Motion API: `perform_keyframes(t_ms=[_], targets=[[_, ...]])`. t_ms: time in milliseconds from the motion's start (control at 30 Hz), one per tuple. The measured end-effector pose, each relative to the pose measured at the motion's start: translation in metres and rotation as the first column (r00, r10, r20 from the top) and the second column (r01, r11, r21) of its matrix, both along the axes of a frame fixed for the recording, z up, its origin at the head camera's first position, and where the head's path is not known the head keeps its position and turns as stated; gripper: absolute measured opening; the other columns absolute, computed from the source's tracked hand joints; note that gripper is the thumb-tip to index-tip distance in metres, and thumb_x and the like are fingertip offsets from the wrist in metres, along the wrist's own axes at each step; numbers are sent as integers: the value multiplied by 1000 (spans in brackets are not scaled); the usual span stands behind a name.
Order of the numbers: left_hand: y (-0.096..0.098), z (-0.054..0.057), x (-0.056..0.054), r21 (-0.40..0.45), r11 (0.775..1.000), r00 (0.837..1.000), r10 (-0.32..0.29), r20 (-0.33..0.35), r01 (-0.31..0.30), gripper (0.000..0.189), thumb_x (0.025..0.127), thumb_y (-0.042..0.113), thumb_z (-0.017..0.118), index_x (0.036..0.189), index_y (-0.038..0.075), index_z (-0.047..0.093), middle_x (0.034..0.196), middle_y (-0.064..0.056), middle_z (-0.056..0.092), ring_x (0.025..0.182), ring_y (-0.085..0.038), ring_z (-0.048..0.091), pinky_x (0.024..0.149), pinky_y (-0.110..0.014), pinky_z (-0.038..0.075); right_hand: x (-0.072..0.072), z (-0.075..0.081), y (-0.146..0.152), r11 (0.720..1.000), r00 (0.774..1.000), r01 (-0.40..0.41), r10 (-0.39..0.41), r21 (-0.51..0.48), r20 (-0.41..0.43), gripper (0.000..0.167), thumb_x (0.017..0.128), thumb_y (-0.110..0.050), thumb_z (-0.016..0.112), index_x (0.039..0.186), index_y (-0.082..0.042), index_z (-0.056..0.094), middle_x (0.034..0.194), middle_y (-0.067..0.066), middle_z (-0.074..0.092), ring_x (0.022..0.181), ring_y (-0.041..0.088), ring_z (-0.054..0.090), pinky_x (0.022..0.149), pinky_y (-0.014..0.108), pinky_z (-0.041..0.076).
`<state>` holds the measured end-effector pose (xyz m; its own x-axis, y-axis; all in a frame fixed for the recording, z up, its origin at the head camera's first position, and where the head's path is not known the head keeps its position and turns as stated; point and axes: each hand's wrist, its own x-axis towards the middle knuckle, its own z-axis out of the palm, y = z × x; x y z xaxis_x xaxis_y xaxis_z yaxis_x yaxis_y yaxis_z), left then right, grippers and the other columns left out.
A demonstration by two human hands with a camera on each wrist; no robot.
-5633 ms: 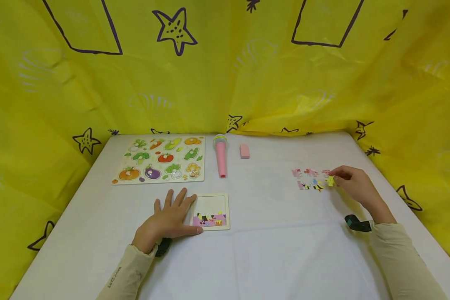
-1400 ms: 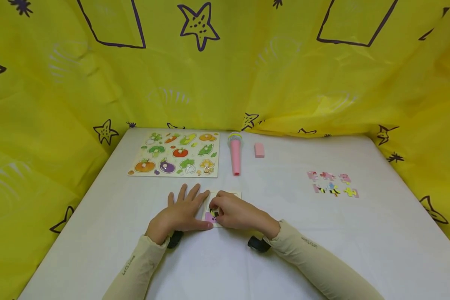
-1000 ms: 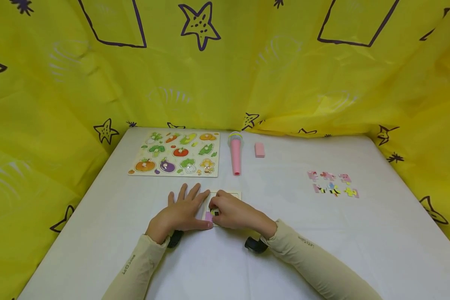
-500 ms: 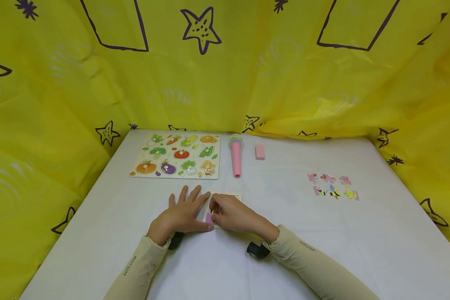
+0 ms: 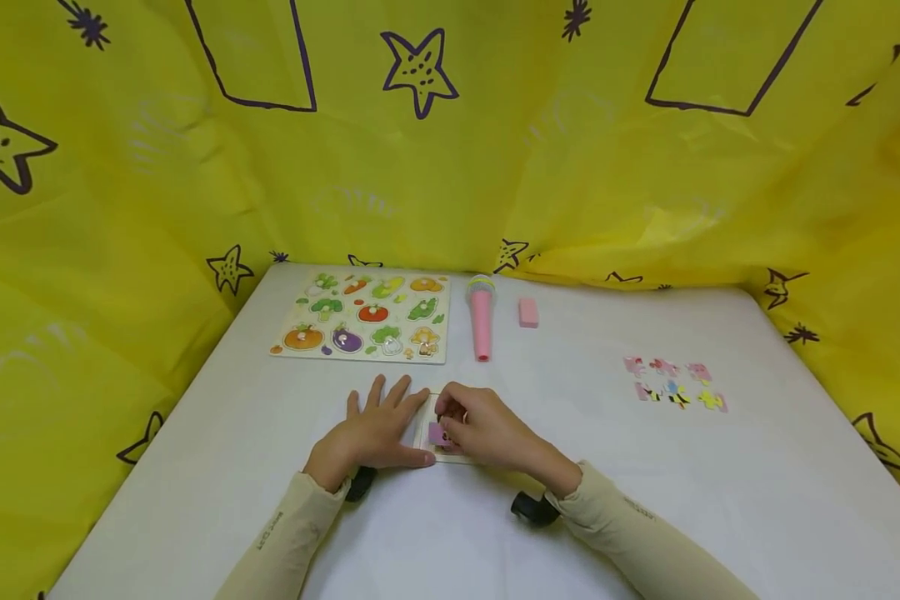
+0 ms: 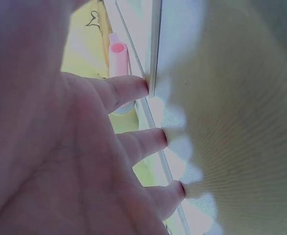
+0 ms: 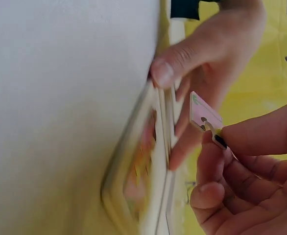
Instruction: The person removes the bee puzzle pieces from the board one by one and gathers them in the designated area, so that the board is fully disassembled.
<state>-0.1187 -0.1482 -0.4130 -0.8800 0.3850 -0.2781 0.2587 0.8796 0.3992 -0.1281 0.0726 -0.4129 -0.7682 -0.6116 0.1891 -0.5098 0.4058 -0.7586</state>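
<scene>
In the head view my left hand (image 5: pixel 381 431) lies with fingers spread, its thumb and index fingertip against the left side of a small puzzle tray (image 5: pixel 450 460). My right hand (image 5: pixel 491 427) is over that tray and hides most of it. Between thumb and fingers it pinches a pink puzzle piece (image 7: pixel 204 115) with a bit of black, tilted and raised off the tray in the right wrist view. Coloured pieces show blurred inside the tray there. In the left wrist view, fingertips of my left hand (image 6: pixel 84 147) rest on the white cloth.
Several loose puzzle pieces (image 5: pixel 675 383) lie in two rows at the right. Behind the tray are a vegetable peg puzzle board (image 5: pixel 360 315), a pink toy microphone (image 5: pixel 482 321) and a pink block (image 5: pixel 528 312). A yellow curtain (image 5: pixel 480 167) closes off the back.
My right hand has gone from the loose pieces on the right to the tray, where it now holds a pink piece up. The left hand has stayed on the tray's edge.
</scene>
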Motion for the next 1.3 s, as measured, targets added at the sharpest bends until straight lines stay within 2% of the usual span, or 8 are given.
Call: perform_keyframes(t_ms=[100, 333, 533, 733, 933, 1033, 1200, 1300], targets=[[3, -1, 0, -10, 1000, 1000, 1, 2, -1, 100, 88, 56, 84, 167, 13, 38, 176, -20, 18, 159, -55, 4, 116, -82, 4, 3, 1, 14, 999, 999, 46, -45, -22, 15, 8, 100, 2, 64, 102, -6, 66, 87, -5, 67, 77, 10, 61, 71, 28, 54], [-3, -21, -4, 22, 1000, 1000, 0, -15, 0, 103, 88, 55, 83, 168, 13, 35, 177, -20, 15, 159, -56, -1, 116, -81, -1, 3, 4, 52, 989, 991, 135, -135, -56, 14, 8, 100, 5, 65, 105, -1, 67, 91, 1, 71, 81, 14, 66, 72, 29, 56], [-2, -4, 4, 33, 999, 1000, 2, 10, -2, 100, 89, 53, 84, 167, 11, 36, 175, -22, 17, 159, -55, 2, 116, -82, 0, 5, 10, 91, 971, 972, 232, -228, -64, 58, 7, 102, 5, 65, 109, 1, 65, 96, 6, 68, 72, 26, 66, 61, 29, 55], [-3, -13, 0, 35, 999, 1000, 1, 5, -1, 102, 90, 52, 82, 169, 12, 32, 177, -20, 12, 159, -55, -3, 117, -80, -3, 5, 12, 134, 938, 937, 345, -343, -31, 61, 9, 104, 3, 65, 113, 2, 66, 102, 12, 67, 65, 29, 65, 56, 29, 54], [-3, -19, -4, 36, 999, 1000, -8, -27, 9, 102, 89, 51, 84, 169, 13, 33, 177, -20, 13, 158, -56, -2, 116, -81, -2, 5, 15, 171, 899, 900, 436, -437, 38, 12, 10, 105, 1, 64, 114, 1, 69, 102, 11, 69, 72, 24, 69, 61, 28, 53], [-2, -16, -4, 37, 999, 1000, -9, -22, 10, 101, 90, 50, 84, 169, 12, 34, 177, -21, 13, 159, -56, -3, 116, -81, -3, 6, 15, 185, 882, 884, 466, -467, 64, -2, 11, 105, 0, 64, 115, 2, 69, 102, 11, 70, 75, 21, 68, 62, 27, 51], [0, -5, 0, 37, 999, 1000, -11, 2, 11, 100, 90, 50, 83, 168, 10, 35, 176, -22, 14, 158, -56, -1, 116, -82, -2, 7, 15, 208, 860, 863, 503, -506, 84, 8, 13, 106, -1, 63, 117, 5, 67, 98, 13, 67, 64, 21, 65, 52, 27, 46], [0, 1, 2, 33, 999, 1000, -10, 0, 10, 100, 90, 51, 84, 167, 9, 36, 175, -23, 16, 158, -57, 1, 115, -82, 0, 7, 14, 221, 844, 850, 525, -527, 109, -17, 15, 106, -2, 64, 117, 7, 67, 97, 13, 68, 61, 20, 65, 53, 26, 46]])
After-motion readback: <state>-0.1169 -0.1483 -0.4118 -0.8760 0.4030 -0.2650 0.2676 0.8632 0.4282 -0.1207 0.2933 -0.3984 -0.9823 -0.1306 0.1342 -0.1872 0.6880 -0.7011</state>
